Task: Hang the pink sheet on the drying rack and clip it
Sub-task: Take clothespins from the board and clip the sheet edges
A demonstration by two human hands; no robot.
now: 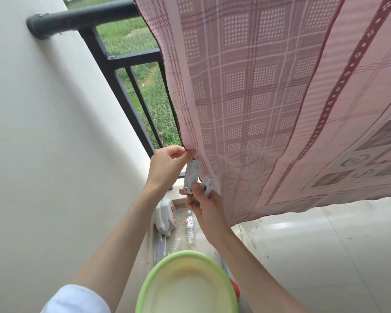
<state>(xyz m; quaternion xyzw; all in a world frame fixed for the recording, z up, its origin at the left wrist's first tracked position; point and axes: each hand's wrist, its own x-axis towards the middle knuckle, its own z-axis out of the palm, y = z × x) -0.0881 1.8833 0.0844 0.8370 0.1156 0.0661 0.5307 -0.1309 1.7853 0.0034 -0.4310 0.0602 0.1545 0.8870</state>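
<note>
While the pink sheet (269,98) hangs over the black rail (88,15) and fills most of the view, it hides the rest of the rail on the right. Its long side runs down from the top rail toward the floor, and its left edge slants down to the hands. The left hand (167,163) pinches that edge near the bottom corner, thumb and fingers closed on the cloth. The right hand (201,202) is just below it and holds white clips (193,177) in a closed grip; one clip sticks up toward the sheet's corner, and another clip shows just beside it on the right. How many clips are in the hand is hard to tell. A cream wall (43,132) stands on the left, where the rail is fixed. Black bars (140,102) go down under the rail, and green grass (127,39) shows between them. Down on the floor (325,245), near the wall, stands a white jug (164,216), with clear bottles (190,224) lying just beside it. A green basin (187,285) sits at the bottom of the view, between the two arms. Something small and red (235,288) peeks out just beside its right rim. A white sleeve (77,299) shows on the left arm.
</note>
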